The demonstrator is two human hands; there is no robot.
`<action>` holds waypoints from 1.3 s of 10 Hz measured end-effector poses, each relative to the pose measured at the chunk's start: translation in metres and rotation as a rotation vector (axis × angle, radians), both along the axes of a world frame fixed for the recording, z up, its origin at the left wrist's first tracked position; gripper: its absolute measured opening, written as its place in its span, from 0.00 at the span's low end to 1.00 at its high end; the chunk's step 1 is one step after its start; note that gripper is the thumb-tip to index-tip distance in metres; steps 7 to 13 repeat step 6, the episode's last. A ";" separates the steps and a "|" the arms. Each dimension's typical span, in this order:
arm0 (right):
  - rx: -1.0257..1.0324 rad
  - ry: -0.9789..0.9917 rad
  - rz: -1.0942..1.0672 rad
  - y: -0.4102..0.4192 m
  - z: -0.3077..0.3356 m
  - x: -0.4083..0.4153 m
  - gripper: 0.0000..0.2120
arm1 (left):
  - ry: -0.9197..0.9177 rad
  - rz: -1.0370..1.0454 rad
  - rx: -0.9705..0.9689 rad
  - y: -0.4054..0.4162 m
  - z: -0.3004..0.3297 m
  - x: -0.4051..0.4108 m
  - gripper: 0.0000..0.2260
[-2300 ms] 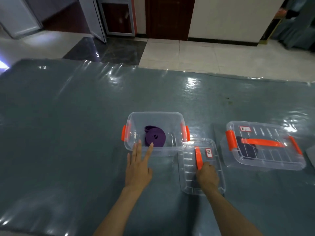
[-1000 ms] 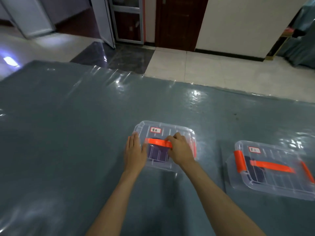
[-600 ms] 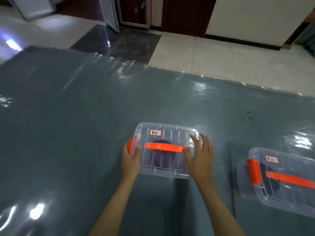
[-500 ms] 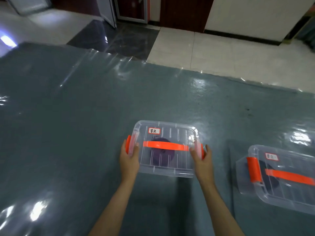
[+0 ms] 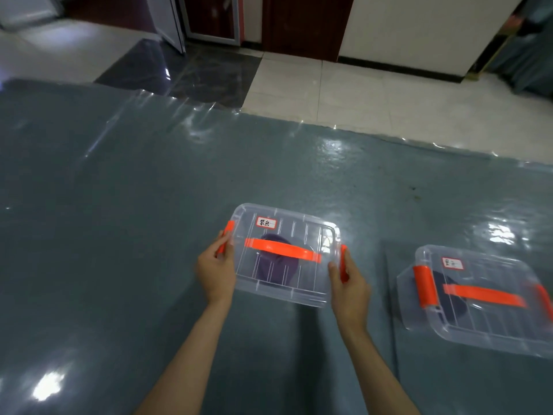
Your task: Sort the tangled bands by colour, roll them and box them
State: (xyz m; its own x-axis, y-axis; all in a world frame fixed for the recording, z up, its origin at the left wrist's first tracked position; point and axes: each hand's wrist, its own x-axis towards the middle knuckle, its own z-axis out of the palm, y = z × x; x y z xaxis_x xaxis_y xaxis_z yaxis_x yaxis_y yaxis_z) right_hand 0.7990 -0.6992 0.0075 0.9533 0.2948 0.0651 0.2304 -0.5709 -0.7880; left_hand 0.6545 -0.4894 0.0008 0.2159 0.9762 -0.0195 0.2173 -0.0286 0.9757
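Gripping the clear box's (image 5: pixel 284 283) orange end clips, apparently, left hand (image 5: pixel 216 272) and right hand (image 5: pixel 348 287) have bare table (image 5: pixel 119 235) leftward.

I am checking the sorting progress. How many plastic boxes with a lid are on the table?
2. One box lies between the left hand and right hand; the other box is at the right edge, partly cut off. More may lie outside the view.

A grey-green table (image 5: pixel 119 235) under clear glossy film fills the near view, with bright glare patches on it; beyond its far edge lies a floor (image 5: pixel 374 94) of pale tiles, with a dark polished slab (image 5: pixel 185 73) at the left; a white wall (image 5: pixel 419 28) with a dark skirting stands behind; a dark wooden door (image 5: pixel 302 25) sits beside a metal-framed door (image 5: pixel 209 19).
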 end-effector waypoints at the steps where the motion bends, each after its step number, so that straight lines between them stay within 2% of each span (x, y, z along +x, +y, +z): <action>1: -0.003 -0.064 0.020 0.001 0.003 0.003 0.22 | 0.075 0.014 0.053 -0.002 0.003 -0.001 0.10; 3: -0.090 -0.010 0.121 -0.001 0.014 0.004 0.25 | 0.242 -0.020 0.136 -0.011 0.016 -0.011 0.10; 4: -0.189 0.034 0.252 -0.013 0.028 0.010 0.27 | 0.405 -0.219 0.148 -0.008 0.022 -0.027 0.15; 5: -0.177 0.044 0.275 -0.028 0.067 0.015 0.19 | 0.479 -0.425 0.224 0.002 0.042 -0.043 0.18; 6: -0.080 -0.062 0.266 -0.038 0.127 0.026 0.12 | 0.524 -0.455 0.269 0.002 0.048 -0.077 0.13; 13: -0.080 -0.062 0.266 -0.038 0.127 0.026 0.12 | 0.524 -0.455 0.269 0.002 0.048 -0.077 0.13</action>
